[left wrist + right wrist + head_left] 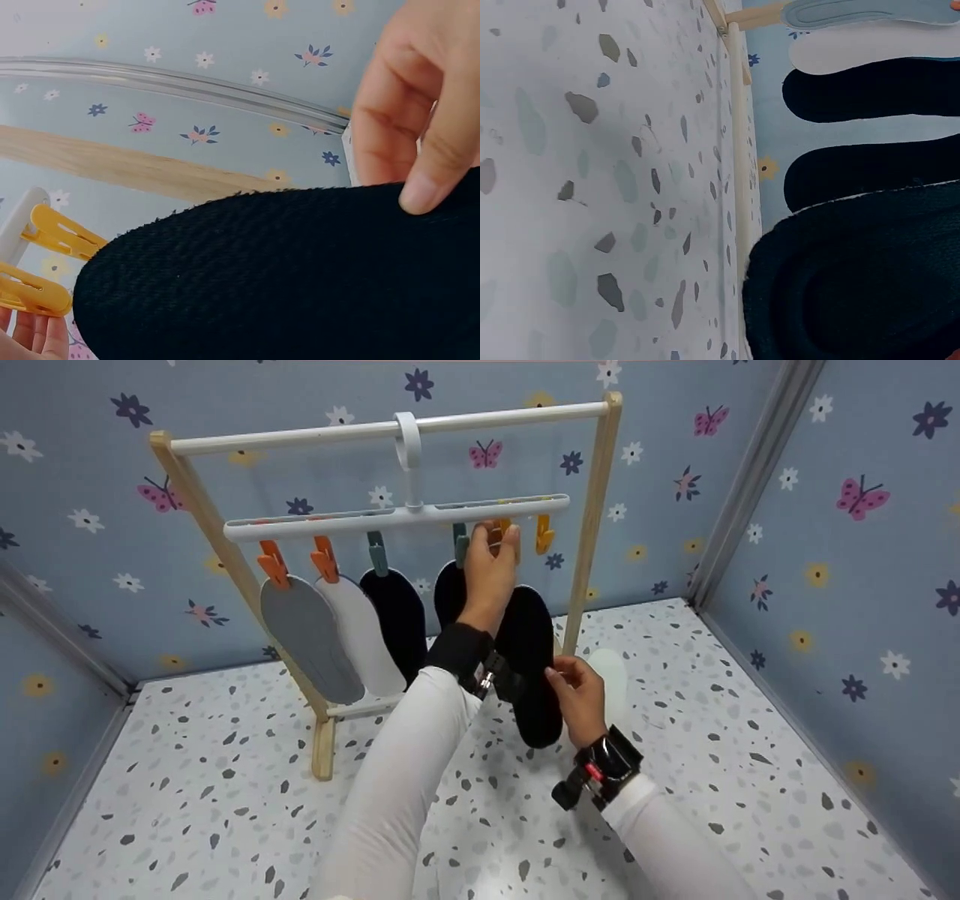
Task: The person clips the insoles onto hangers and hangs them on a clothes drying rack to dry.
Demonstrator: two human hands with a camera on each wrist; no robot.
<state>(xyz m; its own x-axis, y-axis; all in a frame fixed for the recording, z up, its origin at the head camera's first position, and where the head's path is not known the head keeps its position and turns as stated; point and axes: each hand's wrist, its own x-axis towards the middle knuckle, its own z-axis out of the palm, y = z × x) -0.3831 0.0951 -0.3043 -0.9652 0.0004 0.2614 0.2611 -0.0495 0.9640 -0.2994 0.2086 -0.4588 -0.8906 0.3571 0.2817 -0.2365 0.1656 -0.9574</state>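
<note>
A black insole hangs tilted below the right part of the white clip hanger. My left hand is raised to the hanger and pinches a yellow clip, close to the insole's rounded upper end. Lower down, my right hand pinches the insole's outer edge between thumb and fingers. A second yellow clip hangs to the right of my left hand. Another black insole, under a green clip, is partly hidden behind my left hand.
Grey, white and black insoles hang at left from orange and green clips. A wooden rack carries the hanger. One pale insole lies on the speckled floor behind my right hand. Flowered walls enclose the space.
</note>
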